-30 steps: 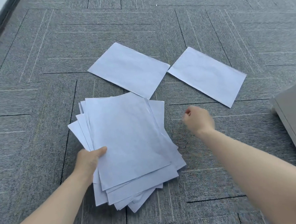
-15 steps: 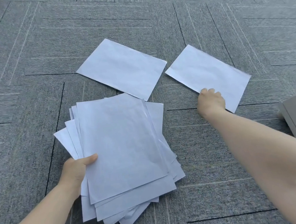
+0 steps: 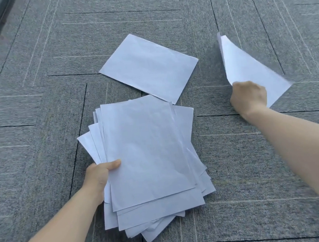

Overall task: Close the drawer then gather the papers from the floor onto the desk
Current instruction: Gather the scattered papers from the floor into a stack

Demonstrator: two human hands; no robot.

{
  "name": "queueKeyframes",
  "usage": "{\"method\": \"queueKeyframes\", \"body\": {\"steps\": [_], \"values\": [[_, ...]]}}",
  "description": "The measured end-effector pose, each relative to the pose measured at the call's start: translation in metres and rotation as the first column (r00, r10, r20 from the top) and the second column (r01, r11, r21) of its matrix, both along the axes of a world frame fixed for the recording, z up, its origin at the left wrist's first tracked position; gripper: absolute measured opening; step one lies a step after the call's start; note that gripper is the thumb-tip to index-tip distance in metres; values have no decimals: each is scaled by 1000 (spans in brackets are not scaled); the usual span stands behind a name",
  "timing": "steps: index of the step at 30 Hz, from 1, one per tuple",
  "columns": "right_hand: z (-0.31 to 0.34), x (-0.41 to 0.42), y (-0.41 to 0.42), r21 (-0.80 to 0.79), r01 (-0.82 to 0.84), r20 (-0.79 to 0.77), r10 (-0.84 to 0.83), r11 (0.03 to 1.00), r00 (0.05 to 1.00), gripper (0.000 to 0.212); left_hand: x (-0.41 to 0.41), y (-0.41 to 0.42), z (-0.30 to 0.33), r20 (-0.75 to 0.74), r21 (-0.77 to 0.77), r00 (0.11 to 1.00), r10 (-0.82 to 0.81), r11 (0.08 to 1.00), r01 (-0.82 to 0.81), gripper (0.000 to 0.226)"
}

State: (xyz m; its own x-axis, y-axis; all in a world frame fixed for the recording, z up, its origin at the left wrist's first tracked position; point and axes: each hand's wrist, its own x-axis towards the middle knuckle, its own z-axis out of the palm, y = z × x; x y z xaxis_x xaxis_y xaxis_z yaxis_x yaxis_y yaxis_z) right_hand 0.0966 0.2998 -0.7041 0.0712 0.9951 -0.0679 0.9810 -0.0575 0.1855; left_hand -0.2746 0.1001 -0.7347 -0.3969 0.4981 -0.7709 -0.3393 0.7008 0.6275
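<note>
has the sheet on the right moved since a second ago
Yes. It lay flat on the carpet beside the middle sheet; now the right hand grips the right sheet and tilts it up off the floor.

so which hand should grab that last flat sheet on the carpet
Right, once it drops its lifted sheet onto the stack. The right hand is nearer the flat sheet; the left hand is occupied gripping the stack.
</note>
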Motion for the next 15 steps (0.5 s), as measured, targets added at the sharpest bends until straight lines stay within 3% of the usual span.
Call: {"method": "queueKeyframes", "body": {"steps": [6,15], "values": [[-1,-93,5,163,-246,-167,273,955,947,29,1,1,1,9,-9,1000,15,1000,-15,39],[-9,-183,18,35,-375,-186,375,926,908,22,-1,1,-1,12,-34,1000,20,999,-19,32]]}}
